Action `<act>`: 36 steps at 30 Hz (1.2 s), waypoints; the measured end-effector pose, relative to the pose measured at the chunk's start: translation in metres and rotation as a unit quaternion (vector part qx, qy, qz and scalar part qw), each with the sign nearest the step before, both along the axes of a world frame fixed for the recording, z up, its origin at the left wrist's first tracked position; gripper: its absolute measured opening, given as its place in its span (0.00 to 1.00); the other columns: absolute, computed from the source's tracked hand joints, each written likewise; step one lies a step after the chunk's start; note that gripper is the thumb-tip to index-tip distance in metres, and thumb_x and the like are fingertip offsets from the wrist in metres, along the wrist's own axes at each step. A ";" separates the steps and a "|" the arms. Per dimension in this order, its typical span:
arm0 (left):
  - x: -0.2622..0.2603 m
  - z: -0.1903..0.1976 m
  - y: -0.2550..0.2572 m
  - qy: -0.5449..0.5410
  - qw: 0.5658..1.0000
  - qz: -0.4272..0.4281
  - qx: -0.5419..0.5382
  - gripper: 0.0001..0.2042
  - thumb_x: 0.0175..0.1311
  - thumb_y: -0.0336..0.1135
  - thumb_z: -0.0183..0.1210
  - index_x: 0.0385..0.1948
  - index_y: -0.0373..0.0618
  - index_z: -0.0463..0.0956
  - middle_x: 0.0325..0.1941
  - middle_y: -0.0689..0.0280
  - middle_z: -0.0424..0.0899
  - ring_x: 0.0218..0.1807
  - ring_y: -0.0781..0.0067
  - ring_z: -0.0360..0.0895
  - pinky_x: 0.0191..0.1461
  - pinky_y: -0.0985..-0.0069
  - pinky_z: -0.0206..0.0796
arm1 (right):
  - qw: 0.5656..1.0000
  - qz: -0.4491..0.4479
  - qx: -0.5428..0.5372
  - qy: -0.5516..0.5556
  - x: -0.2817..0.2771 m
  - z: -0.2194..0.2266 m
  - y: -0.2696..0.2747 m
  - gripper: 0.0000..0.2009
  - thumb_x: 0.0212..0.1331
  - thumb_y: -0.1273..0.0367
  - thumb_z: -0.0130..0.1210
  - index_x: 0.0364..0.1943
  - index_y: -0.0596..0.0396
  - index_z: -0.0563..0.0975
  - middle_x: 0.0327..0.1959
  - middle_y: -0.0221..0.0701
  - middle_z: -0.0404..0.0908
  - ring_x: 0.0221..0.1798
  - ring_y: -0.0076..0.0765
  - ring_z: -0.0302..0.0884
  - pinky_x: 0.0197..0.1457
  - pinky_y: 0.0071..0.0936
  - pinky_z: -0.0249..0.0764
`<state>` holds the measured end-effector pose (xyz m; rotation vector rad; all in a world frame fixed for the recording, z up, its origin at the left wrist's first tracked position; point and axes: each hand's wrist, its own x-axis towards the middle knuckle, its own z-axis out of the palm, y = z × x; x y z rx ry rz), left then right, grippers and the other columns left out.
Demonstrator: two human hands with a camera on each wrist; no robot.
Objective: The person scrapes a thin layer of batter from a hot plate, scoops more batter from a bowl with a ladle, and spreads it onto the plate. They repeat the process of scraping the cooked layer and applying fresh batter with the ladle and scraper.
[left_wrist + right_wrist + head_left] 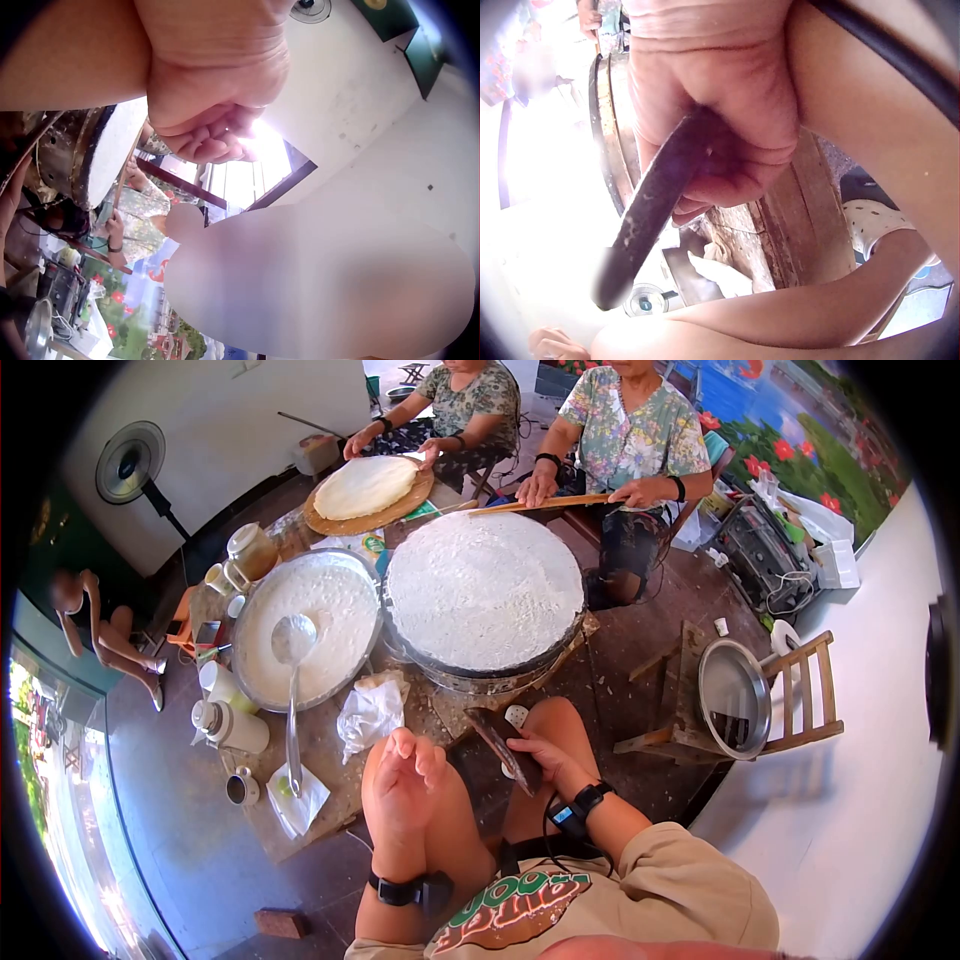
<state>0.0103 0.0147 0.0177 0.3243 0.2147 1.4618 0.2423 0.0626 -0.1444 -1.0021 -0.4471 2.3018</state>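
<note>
My right hand (555, 762) grips a dark wooden scraper (492, 742) with a curved edge, held over my lap in the head view. In the right wrist view the fingers wrap round its dark handle (651, 202). My left hand (402, 785) is raised above the left knee, fingers loosely curled, nothing in it. Ahead of both hands is a round griddle (490, 665) covered with a pale, lumpy batter layer (480, 585). To its left sits a wide metal basin (240, 650) of white batter, with a ladle (294, 710) leaning across its near rim.
Across the griddle one person holds a wooden stick (555, 503); another handles a round board (425, 495) bearing a pale flatbread (365, 487). A plastic bag (368, 717), thermos (235, 726) and mug (242, 788) stand nearer. At right are a metal bowl (760, 685) and wooden chair (815, 685).
</note>
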 end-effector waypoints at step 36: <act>-0.003 -0.005 0.002 0.015 1.000 -0.004 0.025 0.06 0.64 0.37 0.47 0.28 0.50 0.64 0.23 0.68 0.68 0.22 0.75 0.61 0.24 0.79 0.53 | 1.000 -0.003 0.017 -0.008 0.000 -0.002 -0.001 0.18 0.53 0.65 0.59 0.49 0.52 0.71 0.32 0.28 0.80 0.30 0.28 0.78 0.30 0.26 0.75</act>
